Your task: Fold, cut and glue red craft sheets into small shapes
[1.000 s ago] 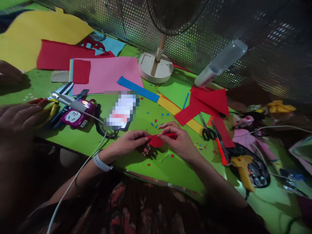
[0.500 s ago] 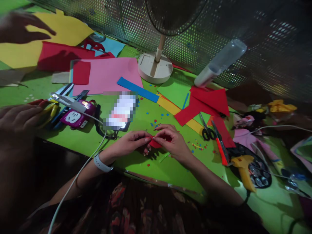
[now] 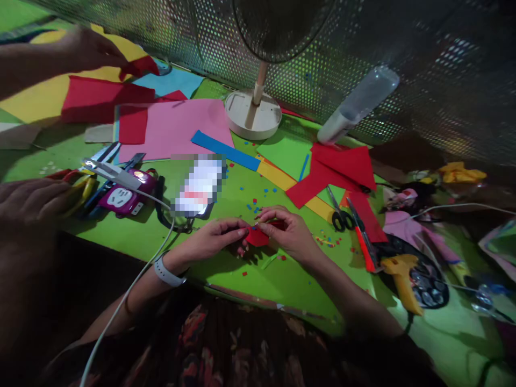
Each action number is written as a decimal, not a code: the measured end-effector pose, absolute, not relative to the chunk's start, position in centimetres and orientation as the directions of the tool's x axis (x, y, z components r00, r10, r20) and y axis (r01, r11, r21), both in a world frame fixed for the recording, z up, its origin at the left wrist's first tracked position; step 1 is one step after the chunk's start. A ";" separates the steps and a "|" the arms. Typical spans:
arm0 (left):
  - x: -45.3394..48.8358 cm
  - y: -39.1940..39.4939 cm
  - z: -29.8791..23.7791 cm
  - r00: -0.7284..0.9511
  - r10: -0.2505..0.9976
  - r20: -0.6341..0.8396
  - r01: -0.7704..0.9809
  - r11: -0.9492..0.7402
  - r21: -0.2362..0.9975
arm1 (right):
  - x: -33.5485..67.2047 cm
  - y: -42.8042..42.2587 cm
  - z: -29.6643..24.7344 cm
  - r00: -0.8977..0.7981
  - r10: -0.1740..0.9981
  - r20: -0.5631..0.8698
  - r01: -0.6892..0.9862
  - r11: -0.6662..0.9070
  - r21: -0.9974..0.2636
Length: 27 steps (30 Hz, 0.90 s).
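Near the table's front edge, my left hand (image 3: 215, 239) pinches the left side of a small red craft piece (image 3: 257, 237), felt or paper, I cannot tell which. On its other side, the thumb and fingers of my right hand (image 3: 288, 234) close on the upper right part. A tiny blue speck shows by the right fingertips. Below the hands lies a thin light-green strip (image 3: 272, 260), among scattered red and blue bits. To the left of my left wrist runs a white cable (image 3: 137, 279).
A co-worker's hand (image 3: 91, 51) holds red material at the upper left; another hand (image 3: 36, 199) rests by pliers. A phone (image 3: 199, 185), purple power socket (image 3: 123, 196), fan base (image 3: 253, 115), black scissors (image 3: 342, 217), orange-handled cutter (image 3: 366, 250) and yellow glue gun (image 3: 405, 279) surround my hands.
The red piece between my hands shows more of its surface, with my fingers slightly shifted. The co-worker's upper hand has moved right and taken hold of red material.
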<state>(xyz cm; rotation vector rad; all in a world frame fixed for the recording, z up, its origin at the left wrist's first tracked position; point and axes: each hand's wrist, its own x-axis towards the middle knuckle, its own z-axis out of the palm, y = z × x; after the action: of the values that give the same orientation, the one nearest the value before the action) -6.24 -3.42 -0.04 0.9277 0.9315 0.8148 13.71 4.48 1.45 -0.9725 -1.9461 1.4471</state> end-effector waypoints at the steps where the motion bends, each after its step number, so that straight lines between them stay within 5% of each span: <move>1: -6.2 -3.4 -0.1 0.372 0.882 -0.290 -0.169 0.372 0.913 | 13.8 4.5 1.5 -0.605 0.796 0.001 0.249 0.191 -0.949; 7: -6.3 -3.4 -0.1 0.363 0.885 -0.291 -0.110 0.351 0.930 | 14.2 4.6 1.5 -0.643 0.764 0.043 0.330 0.328 -0.885; 27: -6.3 -3.4 0.0 0.336 0.903 -0.268 -0.104 0.319 0.942 | 14.1 4.6 1.3 -0.675 0.736 0.060 0.303 0.350 -0.886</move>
<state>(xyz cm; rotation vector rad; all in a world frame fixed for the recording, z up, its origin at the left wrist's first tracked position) -6.31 -3.36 0.04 1.0136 0.9919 0.8295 14.09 4.59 1.32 -0.9050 -2.1652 1.2779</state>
